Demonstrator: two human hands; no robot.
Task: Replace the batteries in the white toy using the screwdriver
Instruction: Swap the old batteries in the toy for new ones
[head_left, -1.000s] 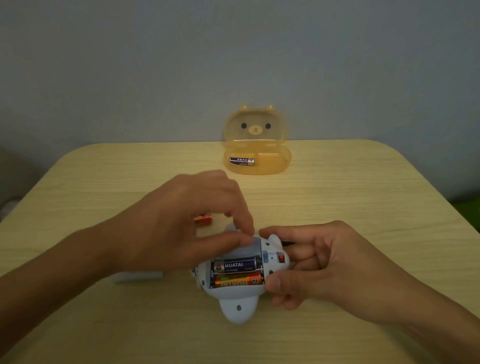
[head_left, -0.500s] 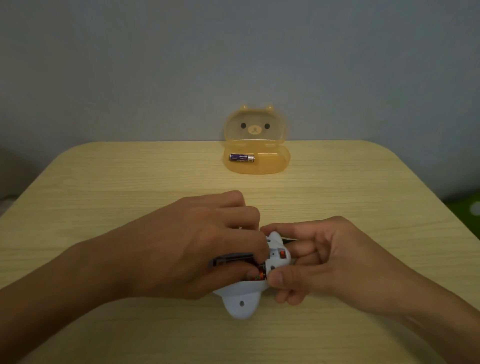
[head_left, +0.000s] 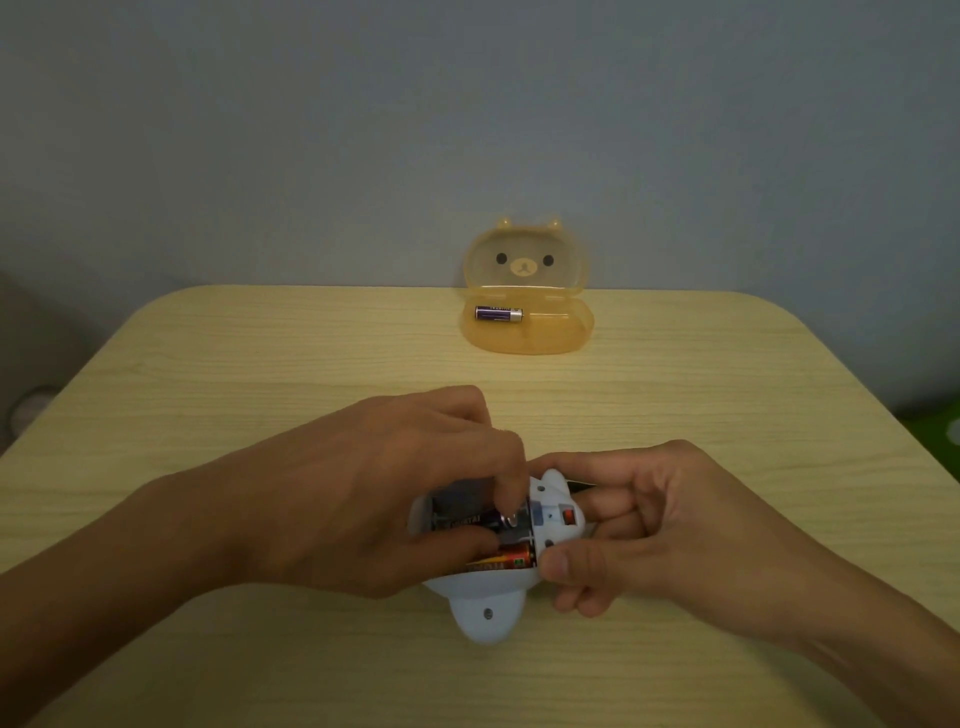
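Note:
The white toy (head_left: 485, 616) lies belly up on the table, its battery compartment open. Inside are a purple battery (head_left: 480, 519) and, nearer to me, an orange battery (head_left: 511, 561). My left hand (head_left: 363, 493) covers the compartment's left part. Its index fingertip and thumb pinch the purple battery, whose right end looks lifted. My right hand (head_left: 660, 525) grips the toy's right end, thumb on the near edge. A thin dark object (head_left: 582, 484) peeks out behind my right fingers; I cannot tell what it is.
An open orange bear-shaped case (head_left: 524, 338) stands at the table's far edge with one purple battery (head_left: 497, 314) inside. The wooden table (head_left: 260, 364) has rounded far corners, with a grey wall behind it.
My left hand came down from above the toy onto the compartment and took the purple battery between finger and thumb. It now hides the items left of the toy. My right hand stayed.

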